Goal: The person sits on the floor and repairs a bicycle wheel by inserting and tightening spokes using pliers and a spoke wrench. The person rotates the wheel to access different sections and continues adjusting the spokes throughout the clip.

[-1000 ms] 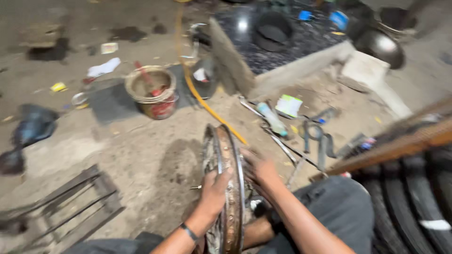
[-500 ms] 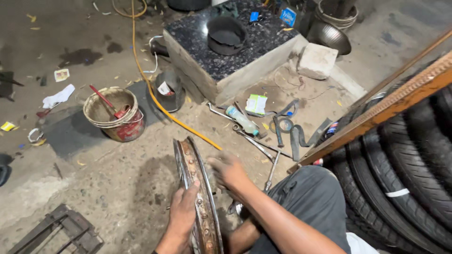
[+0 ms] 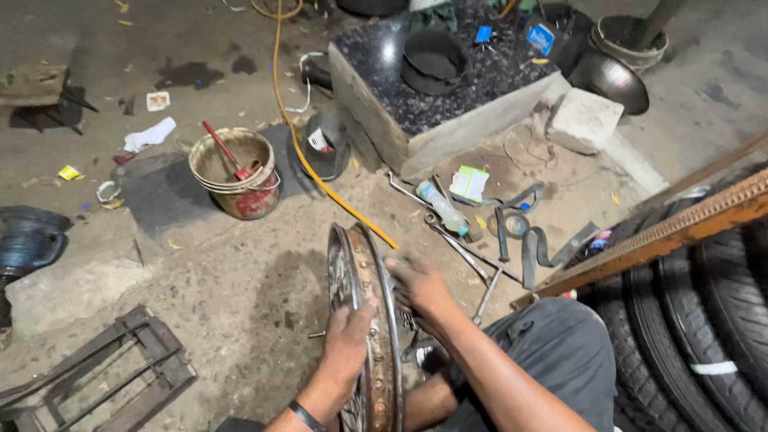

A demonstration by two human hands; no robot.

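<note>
- Left hand point(image 3: 346, 340): fingers wrapped over the rusty wheel rim point(image 3: 370, 320), standing upright on the floor point(image 3: 224, 280).
- Right hand point(image 3: 418, 282): fingers spread on the rim's far side.
- Bucket point(image 3: 236, 172) well apart.

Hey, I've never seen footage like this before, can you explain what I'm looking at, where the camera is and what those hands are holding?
The picture comes from a camera worn on a person's head, looking down at their own two bare hands; no machine is involved. The person sits low over a concrete workshop floor. Between the hands stands a rusty round metal wheel rim, upright on its edge. The left hand grips the rim's outer edge, and the right hand rests on its far side. Ahead on the floor lie long metal hand tools, a small clear plastic bottle and a yellow hose. To the left stands a dirty round bucket with a red-handled tool in it. Behind is a dark stone-topped block, and black tyres are stacked on the right.
</note>
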